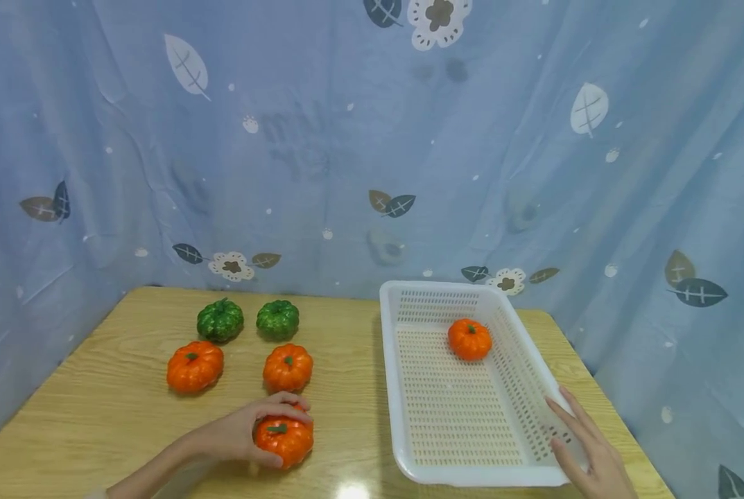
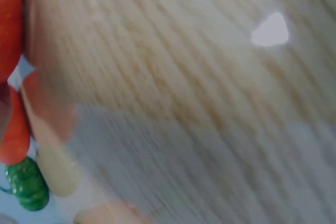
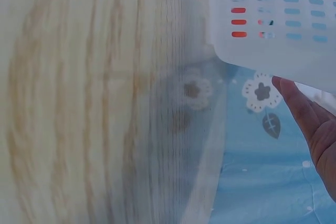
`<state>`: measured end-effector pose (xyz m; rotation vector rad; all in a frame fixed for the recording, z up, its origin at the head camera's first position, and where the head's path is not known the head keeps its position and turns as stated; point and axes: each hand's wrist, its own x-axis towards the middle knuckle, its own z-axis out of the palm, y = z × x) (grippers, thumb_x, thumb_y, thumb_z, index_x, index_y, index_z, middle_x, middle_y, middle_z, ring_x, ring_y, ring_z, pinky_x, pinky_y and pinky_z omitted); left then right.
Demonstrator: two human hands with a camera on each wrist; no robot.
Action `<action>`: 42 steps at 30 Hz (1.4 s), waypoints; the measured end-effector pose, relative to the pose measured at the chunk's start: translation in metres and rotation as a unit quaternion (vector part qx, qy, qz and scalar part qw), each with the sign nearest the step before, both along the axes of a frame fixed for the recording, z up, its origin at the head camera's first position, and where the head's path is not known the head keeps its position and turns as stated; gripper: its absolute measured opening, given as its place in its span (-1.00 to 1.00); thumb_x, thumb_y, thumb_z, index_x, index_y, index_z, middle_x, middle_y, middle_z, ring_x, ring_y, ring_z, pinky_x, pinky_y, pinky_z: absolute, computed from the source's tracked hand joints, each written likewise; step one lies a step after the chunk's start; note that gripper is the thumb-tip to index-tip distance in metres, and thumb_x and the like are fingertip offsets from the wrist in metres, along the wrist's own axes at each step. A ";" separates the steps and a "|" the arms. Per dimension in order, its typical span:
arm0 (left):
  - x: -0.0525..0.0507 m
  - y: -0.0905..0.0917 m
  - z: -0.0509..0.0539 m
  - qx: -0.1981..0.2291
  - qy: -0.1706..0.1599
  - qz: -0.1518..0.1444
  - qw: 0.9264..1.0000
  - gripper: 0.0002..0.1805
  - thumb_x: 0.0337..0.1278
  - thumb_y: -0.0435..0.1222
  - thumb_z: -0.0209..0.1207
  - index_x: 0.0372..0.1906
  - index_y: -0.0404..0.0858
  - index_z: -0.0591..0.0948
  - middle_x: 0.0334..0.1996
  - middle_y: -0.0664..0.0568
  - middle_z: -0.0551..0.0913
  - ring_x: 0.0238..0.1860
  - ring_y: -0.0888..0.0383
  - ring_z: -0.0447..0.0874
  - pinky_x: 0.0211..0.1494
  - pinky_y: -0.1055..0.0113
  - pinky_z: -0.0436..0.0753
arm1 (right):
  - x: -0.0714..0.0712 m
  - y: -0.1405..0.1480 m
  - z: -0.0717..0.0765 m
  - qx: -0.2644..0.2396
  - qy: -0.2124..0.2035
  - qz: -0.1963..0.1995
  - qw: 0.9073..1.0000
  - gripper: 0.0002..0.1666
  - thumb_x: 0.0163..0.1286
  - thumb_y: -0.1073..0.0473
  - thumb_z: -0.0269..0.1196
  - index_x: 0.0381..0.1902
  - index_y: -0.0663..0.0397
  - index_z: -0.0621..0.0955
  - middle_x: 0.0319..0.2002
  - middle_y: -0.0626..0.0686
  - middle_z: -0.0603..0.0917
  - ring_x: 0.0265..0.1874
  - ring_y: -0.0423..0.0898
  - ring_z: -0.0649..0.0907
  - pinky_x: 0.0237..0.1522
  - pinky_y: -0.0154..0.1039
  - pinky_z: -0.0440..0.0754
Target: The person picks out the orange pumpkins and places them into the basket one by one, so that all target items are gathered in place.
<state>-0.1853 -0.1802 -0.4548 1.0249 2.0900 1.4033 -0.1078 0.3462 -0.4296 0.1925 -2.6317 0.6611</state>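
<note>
In the head view my left hand [image 1: 240,431] curls its fingers and thumb round the nearest orange pumpkin [image 1: 289,440], at the front of the table. Part of an orange pumpkin [image 2: 8,27] shows at the left edge of the left wrist view. My right hand [image 1: 593,454] lies at the front right corner of a white basket [image 1: 403,430], fingers extended over its rim. The right wrist view shows that hand [image 3: 310,124] beside the basket's wall [image 3: 252,53]. One orange pumpkin [image 1: 469,339] lies inside the basket, toward the back right.
Two green pumpkins [image 1: 220,320] [image 1: 277,320] stand at the back left of the wooden table [image 1: 340,360]. In front of them are two more orange pumpkins [image 1: 195,367] [image 1: 288,368]. A blue patterned curtain [image 1: 322,138] hangs behind and beside the table.
</note>
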 end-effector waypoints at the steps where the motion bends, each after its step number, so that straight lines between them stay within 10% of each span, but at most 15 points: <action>1: 0.000 0.001 -0.001 0.012 0.006 -0.013 1.000 -0.44 0.06 -0.29 0.32 0.23 -0.11 0.50 0.28 -0.13 0.32 0.27 0.33 0.19 0.22 0.32 0.32 | 0.001 -0.001 -0.001 0.001 0.001 -0.002 1.000 -0.44 0.34 0.15 0.23 0.30 -0.04 0.47 0.41 -0.49 0.05 0.03 -0.74 0.11 -0.35 0.13 0.54; 9: 0.000 0.013 -0.009 0.073 -0.005 -0.041 0.996 -0.58 -0.04 -0.36 0.35 0.02 -0.15 0.58 0.18 -0.22 0.41 0.26 0.20 0.26 0.16 0.32 0.43 | 0.006 0.001 -0.001 0.011 0.004 -0.008 1.000 -0.42 0.30 0.16 0.27 0.29 -0.08 0.49 0.41 -0.46 0.09 -0.05 -0.71 0.19 -0.43 -0.20 0.51; 27: 0.007 0.027 -0.022 0.079 -0.038 -0.028 0.996 -0.51 -0.08 -0.35 0.38 0.06 -0.20 0.54 0.04 -0.06 0.52 0.01 0.17 0.48 0.07 0.35 0.48 | 0.010 0.005 -0.002 0.004 -0.014 0.003 1.000 -0.45 0.34 0.13 0.24 0.30 -0.11 0.48 0.40 -0.51 0.03 0.06 -0.71 0.13 -0.35 0.25 0.51; 33: -0.009 0.026 0.003 0.016 -0.010 0.008 1.000 -0.55 -0.04 -0.26 0.39 0.04 -0.17 0.59 0.05 0.02 0.56 0.02 0.16 0.49 -0.01 0.29 0.55 | 0.008 -0.002 -0.003 -0.007 0.017 0.022 1.000 -0.42 0.30 0.22 0.25 0.29 -0.01 0.48 0.46 -0.25 0.14 0.15 -0.71 0.09 -0.29 0.31 0.49; 42: -0.040 0.055 0.070 0.021 0.021 0.024 0.999 -0.55 0.00 -0.25 0.38 0.08 -0.04 0.61 0.10 0.04 0.54 -0.02 0.00 0.55 -0.09 0.15 0.64 | 0.003 -0.002 0.003 -0.016 0.008 0.027 0.999 -0.43 0.33 0.22 0.23 0.30 0.03 0.46 0.47 -0.10 0.14 0.18 -0.74 -0.01 -0.06 0.28 0.42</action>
